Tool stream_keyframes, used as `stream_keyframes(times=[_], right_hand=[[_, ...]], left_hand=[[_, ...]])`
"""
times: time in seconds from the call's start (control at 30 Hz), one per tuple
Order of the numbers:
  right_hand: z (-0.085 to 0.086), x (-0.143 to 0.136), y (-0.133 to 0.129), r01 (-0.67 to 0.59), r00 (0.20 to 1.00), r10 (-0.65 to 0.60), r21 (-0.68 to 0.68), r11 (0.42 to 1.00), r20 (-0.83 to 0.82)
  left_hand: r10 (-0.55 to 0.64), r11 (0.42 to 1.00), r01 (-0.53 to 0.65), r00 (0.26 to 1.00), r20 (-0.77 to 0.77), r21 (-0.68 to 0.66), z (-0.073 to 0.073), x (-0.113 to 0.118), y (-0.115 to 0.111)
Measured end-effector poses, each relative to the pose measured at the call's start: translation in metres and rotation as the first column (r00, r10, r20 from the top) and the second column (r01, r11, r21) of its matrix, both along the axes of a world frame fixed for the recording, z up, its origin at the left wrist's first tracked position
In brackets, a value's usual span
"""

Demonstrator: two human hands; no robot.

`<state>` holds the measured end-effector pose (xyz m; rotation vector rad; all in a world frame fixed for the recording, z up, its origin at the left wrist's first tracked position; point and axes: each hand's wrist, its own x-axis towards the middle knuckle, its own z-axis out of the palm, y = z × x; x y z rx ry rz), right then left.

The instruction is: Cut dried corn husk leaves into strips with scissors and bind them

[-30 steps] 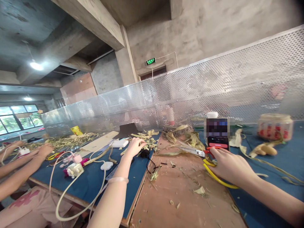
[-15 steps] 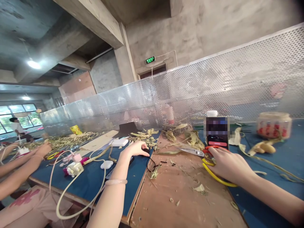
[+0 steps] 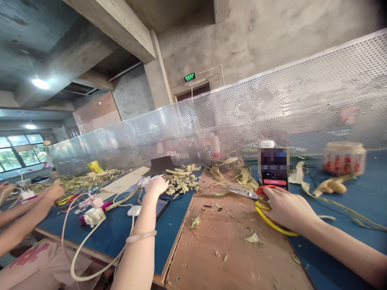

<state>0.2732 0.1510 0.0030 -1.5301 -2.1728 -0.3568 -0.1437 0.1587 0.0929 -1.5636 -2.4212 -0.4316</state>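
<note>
My right hand (image 3: pixel 279 205) is closed round the handles of a pair of scissors (image 3: pixel 242 193), red and yellow at the grips. The metal blades point left over the brown board (image 3: pixel 229 245). Just behind that hand a phone (image 3: pixel 274 177) stands upright, its screen partly pixelated. My left hand (image 3: pixel 155 187) has its fingers curled, over the spot by the papers on the blue table; anything in them is hidden. Beside it lie pale dried plant scraps (image 3: pixel 181 182) and a dark phone (image 3: pixel 162 207), partly covered by my wrist.
White cables (image 3: pixel 74 264) loop over the table's front edge. Another person's hands (image 3: pixel 54 191) are at the left, near yellow-handled scissors (image 3: pixel 64 200). A clear jar (image 3: pixel 344 159) stands right, and a perforated metal screen (image 3: pixel 187 125) runs along the back.
My left hand has moved left, off the board's edge; the black corded thing in it has gone from the board. The right hand keeps its hold on the scissors.
</note>
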Motion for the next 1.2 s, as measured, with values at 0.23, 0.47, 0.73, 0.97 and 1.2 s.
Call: stream_keyframes(times=[0.23,0.47,0.73,0.97,1.2], right_hand=[[-0.001,-0.001,-0.001,-0.004,1.0,0.003,-0.025,1.0,-0.015],[0.0,-0.003,-0.003,-0.002,1.0,0.002,-0.008,1.0,-0.011],[-0.002,-0.002,0.0,0.006,1.0,-0.006,-0.02,1.0,0.003],[-0.002,-0.001,0.001,0.003,1.0,-0.003,-0.041,0.999,0.008],[-0.002,-0.002,0.001,0.004,0.994,-0.003,0.007,1.0,-0.107]], left_hand=[[0.022,0.997,-0.026,0.998,-0.056,-0.075,-0.019,0.009,0.007],[-0.31,0.948,0.302,0.948,-0.068,-0.099,-0.035,0.043,0.024],[-0.341,0.934,0.345,0.939,0.052,-0.095,-0.043,0.033,0.029],[-0.476,0.877,0.41,0.816,0.329,0.251,-0.038,0.039,0.032],[-0.727,0.687,0.381,0.34,0.597,0.619,-0.026,0.085,0.025]])
